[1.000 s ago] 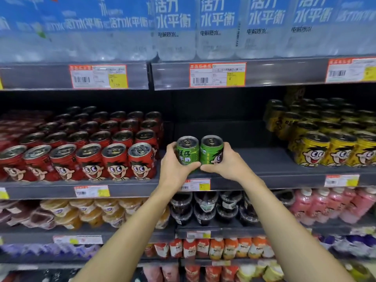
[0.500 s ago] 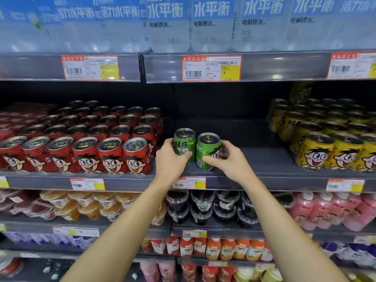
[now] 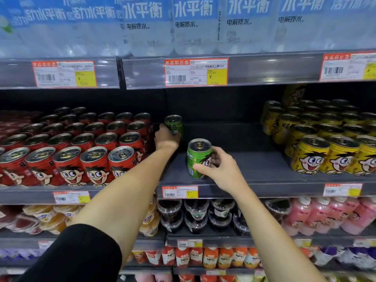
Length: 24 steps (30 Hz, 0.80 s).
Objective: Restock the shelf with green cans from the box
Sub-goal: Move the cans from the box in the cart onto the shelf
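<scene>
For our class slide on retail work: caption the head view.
Left hand pushes one green can deep; right hand holds another at the shelf front.

Green cans (image 3: 199,158) in both hands

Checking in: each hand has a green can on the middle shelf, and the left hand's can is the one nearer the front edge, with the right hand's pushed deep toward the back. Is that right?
Not quite: the depths are swapped. In the head view the left hand holds its green can deep toward the back beside the red cans, while the right hand has its grip on the green can nearer the front edge of the middle shelf.
</scene>
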### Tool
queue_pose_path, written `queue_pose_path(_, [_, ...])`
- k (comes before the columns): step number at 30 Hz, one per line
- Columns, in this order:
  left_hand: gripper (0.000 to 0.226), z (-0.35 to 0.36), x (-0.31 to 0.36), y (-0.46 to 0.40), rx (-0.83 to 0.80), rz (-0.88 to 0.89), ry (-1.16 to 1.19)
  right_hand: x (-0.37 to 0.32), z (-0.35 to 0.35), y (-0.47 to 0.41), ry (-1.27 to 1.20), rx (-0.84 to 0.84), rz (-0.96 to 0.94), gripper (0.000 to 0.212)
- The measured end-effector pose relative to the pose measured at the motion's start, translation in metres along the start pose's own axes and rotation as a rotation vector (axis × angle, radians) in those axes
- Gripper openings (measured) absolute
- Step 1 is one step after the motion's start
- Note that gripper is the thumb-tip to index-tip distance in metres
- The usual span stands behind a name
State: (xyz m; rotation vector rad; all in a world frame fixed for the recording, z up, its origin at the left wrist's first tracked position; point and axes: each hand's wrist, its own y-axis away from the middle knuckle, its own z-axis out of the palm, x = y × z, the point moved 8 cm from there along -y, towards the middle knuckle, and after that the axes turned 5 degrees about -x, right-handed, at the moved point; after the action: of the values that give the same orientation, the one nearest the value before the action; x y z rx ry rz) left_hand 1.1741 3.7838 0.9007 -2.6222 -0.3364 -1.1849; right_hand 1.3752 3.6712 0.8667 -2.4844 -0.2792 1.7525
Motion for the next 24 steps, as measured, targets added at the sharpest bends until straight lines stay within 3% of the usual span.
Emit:
queue_pose_path(18, [0.046,0.007,0.007,-0.026,-0.02,-0.007,-0.052,-0.001,0.0,0.001,0.027,0.011,-0.012,0.075])
queue_pose_path(21, [0.047,0.011,0.005,-0.014,-0.103,-0.075,-0.017,-0.003,-0.001,0.001,0.04,0.018,-0.01,0.078])
queue_pose_path(24, [0.043,0.022,0.005,0.011,-0.262,-0.031,0.023,-0.002,-0.002,0.0,0.032,0.019,-0.003,0.08])
